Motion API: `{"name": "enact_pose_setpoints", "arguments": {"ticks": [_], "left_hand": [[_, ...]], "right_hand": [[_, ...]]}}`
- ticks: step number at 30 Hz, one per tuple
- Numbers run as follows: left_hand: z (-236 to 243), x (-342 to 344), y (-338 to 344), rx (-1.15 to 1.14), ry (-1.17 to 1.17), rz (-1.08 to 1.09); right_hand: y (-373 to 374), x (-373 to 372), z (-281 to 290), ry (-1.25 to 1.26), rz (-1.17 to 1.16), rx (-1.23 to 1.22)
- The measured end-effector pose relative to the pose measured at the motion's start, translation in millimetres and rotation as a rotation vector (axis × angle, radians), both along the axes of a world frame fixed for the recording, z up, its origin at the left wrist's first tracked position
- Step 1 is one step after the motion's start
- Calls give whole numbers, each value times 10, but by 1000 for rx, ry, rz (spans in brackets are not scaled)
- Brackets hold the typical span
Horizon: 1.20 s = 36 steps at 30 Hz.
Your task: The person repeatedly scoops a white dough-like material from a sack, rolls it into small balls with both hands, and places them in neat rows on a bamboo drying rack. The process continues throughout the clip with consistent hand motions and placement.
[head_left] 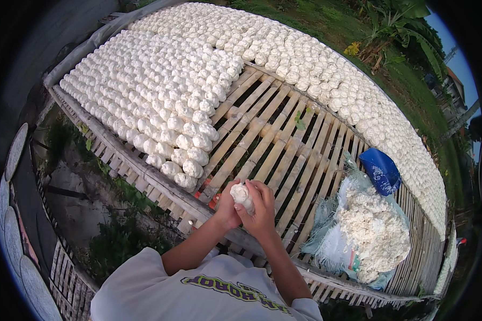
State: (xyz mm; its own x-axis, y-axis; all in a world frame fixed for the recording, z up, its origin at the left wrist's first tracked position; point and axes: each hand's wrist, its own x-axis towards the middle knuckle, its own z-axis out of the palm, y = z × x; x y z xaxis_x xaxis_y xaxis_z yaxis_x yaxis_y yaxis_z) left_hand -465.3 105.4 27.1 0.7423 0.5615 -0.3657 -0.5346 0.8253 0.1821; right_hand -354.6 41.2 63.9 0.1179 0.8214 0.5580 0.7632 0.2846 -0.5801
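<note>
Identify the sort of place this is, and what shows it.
Likely a rural outdoor drying or work yard, though drying is a guess: rows of white balls sit in daylight on a slatted bamboo rack, with grass and a broad-leaved plant beyond.

White ball [241, 194], ctr: matt, rough. Rack [248, 163]: bamboo, matt. Blue vessel [379, 170], R: glossy plas. Sack [330, 238], lwr R: woven, frayed.

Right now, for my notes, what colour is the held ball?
The ball is white, best in head view.
</note>
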Motion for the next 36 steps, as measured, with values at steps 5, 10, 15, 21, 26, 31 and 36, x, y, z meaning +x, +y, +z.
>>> {"name": "enact_pose_setpoints", "arguments": {"ticks": [5, 10, 15, 21, 26, 31, 36], "left_hand": [[-197, -116, 184, 233, 206, 123], [-392, -858, 405, 937, 1281, 456], [-670, -1394, 498, 996, 1424, 569], [-808, -1278, 508, 1097, 1645, 594], [-762, -1287, 510, 1127, 1756, 436], [-752, -1272, 532, 1163, 1759, 444], [-804, -1297, 518, 1128, 1699, 473]], "right_hand": [[234, -46, -229, 704, 90, -357], [805, 209, -661, 1504, -5, -631], [1633, 498, -970, 1643, -84, -726], [2864, 424, -1240, 1414, -105, -586], [3685, 106, -1428, 1110, -69, -164], [3747, -203, -1805, 321, 54, -214], [3274, 209, -1883, 281, 183, -481]]}}
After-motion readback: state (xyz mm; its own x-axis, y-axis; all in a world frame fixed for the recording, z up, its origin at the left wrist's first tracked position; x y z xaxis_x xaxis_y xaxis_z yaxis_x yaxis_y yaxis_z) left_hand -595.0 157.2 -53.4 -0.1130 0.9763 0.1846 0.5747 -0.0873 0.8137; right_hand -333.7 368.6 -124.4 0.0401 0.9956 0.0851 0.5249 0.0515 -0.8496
